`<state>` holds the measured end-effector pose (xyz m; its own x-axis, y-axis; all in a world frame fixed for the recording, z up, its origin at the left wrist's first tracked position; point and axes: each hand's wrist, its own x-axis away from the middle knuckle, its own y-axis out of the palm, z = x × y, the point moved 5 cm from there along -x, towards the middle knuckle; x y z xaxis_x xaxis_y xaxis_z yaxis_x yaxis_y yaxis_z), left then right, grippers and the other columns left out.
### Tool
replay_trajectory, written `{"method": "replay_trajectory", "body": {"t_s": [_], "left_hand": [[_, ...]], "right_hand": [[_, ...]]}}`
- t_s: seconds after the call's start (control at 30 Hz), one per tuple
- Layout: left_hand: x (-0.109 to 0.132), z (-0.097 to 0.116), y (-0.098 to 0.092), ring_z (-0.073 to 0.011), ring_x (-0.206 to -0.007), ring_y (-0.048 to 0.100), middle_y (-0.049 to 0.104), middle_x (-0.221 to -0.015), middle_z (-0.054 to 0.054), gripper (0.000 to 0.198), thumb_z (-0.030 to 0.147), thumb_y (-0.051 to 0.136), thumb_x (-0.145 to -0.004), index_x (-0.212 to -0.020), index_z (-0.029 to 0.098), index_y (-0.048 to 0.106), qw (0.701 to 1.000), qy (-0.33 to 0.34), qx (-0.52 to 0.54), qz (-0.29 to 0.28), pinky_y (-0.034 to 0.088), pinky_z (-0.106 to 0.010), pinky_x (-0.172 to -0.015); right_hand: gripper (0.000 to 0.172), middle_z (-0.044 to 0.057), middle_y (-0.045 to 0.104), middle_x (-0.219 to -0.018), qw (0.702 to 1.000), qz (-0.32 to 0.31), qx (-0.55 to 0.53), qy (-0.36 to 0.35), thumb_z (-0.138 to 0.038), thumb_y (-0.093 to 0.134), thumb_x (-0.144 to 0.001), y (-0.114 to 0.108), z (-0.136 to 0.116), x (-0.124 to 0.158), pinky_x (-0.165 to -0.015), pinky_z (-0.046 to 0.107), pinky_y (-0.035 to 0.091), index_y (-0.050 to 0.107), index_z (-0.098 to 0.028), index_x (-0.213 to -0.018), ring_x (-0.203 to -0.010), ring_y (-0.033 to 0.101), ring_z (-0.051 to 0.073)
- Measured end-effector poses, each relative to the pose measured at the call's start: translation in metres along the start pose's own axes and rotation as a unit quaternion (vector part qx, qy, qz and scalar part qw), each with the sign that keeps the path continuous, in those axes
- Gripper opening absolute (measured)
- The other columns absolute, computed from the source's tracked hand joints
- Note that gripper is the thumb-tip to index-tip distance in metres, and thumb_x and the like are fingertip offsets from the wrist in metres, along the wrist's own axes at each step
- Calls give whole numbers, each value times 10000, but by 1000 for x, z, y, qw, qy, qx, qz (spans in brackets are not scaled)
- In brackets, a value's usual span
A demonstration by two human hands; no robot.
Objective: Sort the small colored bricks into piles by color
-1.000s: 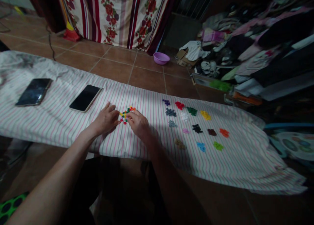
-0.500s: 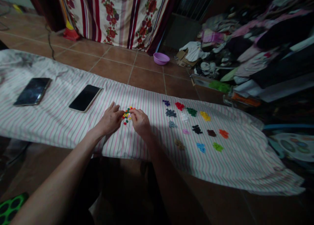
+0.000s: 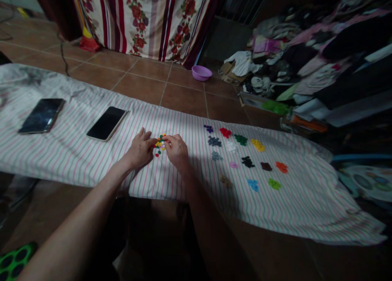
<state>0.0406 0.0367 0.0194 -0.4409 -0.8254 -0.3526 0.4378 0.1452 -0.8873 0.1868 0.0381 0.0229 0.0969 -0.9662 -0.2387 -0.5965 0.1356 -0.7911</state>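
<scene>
A small heap of mixed coloured pieces (image 3: pixel 159 144) lies on the striped cloth (image 3: pixel 183 183) between my two hands. My left hand (image 3: pixel 140 150) lies flat on the cloth, its fingertips against the heap's left side. My right hand (image 3: pixel 177 150) is curled at the heap's right side, its fingers pinched at the pieces; what they hold is too small to make out. To the right lie several little piles sorted by colour: red (image 3: pixel 225 132), green (image 3: pixel 241 139), yellow (image 3: pixel 257 144), black (image 3: pixel 247 162), blue (image 3: pixel 252 184).
Two dark phones (image 3: pixel 106 123) (image 3: pixel 42 115) lie on the cloth to the left. Beyond the table is a tiled floor with a purple bowl (image 3: pixel 201 72), a flowered curtain (image 3: pixel 147 19) and heaped clothes (image 3: pixel 306 56) at the right.
My hands have closed in on the mixed heap, which is now more tightly bunched. The left hand has slid a little right; the right hand's fingers have curled onto the pieces.
</scene>
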Motion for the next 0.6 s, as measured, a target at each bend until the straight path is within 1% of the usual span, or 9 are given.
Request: {"method": "replay_trajectory", "body": {"t_s": [0.1,0.2,0.3,0.4,0.6], "left_hand": [[2,-2,3,-297,-1200,506,574,-1220,-117,431,130,427,-808,-1175,218,635,999,-38,7,-4,364,-611,-1047],[4,-2,4,-316,-1251,468,549,-1270,-112,470,144,415,-822,-1238,255,604,998,-59,7,-15,387,-604,-1019],[4,0,2,-321,-1255,466,537,-1282,-128,489,150,392,-832,-1269,252,586,998,-59,5,-26,399,-590,-1004],[3,1,1,-332,-1267,443,543,-1270,-122,514,147,402,-819,-1292,262,568,998,-52,9,-24,396,-597,-995],[2,-1,3,-301,-1208,481,537,-1231,-121,516,126,370,-833,-1298,248,558,998,-42,11,-36,390,-576,-992]], "right_hand": [[242,34,600,-917,1000,0,13,7,-193,507,-873,3,-3,-2,-776,253,451,678,-230,-1041,-848,583,156],[216,26,609,-896,1000,4,4,19,-184,540,-846,4,-4,-4,-772,260,453,673,-233,-1008,-853,581,162],[165,16,610,-862,1000,9,-16,25,-180,567,-825,5,-5,-6,-754,265,457,668,-239,-942,-835,580,163],[126,7,612,-853,999,19,-32,28,-184,582,-813,5,-4,-7,-752,267,460,654,-244,-897,-821,578,157],[81,10,618,-876,998,32,-59,18,-192,589,-804,3,-3,-6,-764,266,471,637,-232,-855,-792,584,147]]}}
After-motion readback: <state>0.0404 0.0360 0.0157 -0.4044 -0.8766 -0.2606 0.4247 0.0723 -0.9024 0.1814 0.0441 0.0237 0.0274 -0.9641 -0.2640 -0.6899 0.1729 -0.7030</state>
